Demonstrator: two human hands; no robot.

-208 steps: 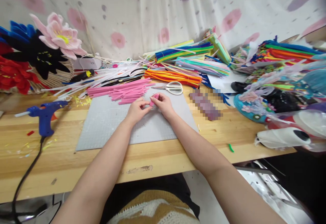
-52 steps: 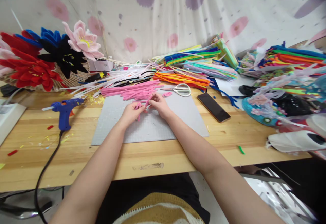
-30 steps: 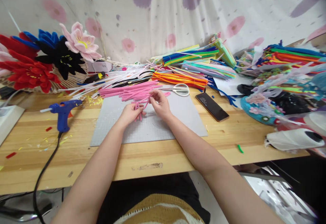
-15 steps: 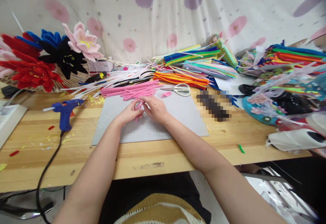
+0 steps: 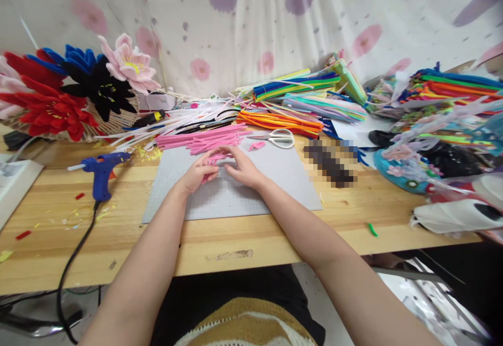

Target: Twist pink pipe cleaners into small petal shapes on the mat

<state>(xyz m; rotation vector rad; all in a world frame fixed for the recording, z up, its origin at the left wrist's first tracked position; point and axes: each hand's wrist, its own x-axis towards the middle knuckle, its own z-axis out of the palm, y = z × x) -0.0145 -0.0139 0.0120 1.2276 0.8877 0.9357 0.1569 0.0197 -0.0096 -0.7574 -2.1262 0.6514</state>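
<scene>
My left hand (image 5: 196,174) is closed around pink pipe cleaner (image 5: 211,161), bits of which show between the fingers and below them. Over the grey cutting mat (image 5: 236,202), my right hand (image 5: 244,169) arches beside it, thumb apart from the bent fingers. Its fingertips reach towards the top of my left hand; whether they touch the pipe cleaner is hidden. Just beyond both hands lies a pile of pink pipe cleaners (image 5: 200,139). A small folded pink piece (image 5: 257,146) rests on the mat near white-handled scissors (image 5: 281,138).
A blue glue gun (image 5: 101,175) stands at left, its black cord (image 5: 78,262) hanging over the table edge. Fuzzy flowers (image 5: 51,112) fill the back left. Orange bundles (image 5: 279,123) and other coloured pipe cleaners line the back. A white roll (image 5: 451,215) lies at right.
My right hand's thumb and fingers have spread and moved slightly apart from my left hand. My left fingers have curled further around the pink pipe cleaner.
</scene>
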